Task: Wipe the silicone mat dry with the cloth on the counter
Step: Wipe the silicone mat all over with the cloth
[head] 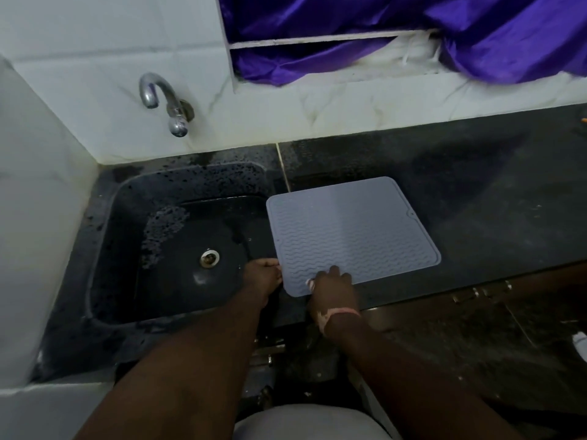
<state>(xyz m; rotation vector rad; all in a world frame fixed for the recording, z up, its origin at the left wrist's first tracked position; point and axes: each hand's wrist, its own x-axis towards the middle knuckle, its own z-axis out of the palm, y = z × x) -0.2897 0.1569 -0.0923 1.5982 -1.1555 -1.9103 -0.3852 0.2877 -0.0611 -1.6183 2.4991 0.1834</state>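
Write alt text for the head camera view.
Two bare hands hold the near edge of a grey mat lying flat on a dark counter, left hand at its corner, right hand beside it. A wet sink and tap sit left.

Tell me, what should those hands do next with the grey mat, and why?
Probably settle the silicone mat flat on the counter and let go. Both the left hand and right hand hold its near edge, and no cloth shows.
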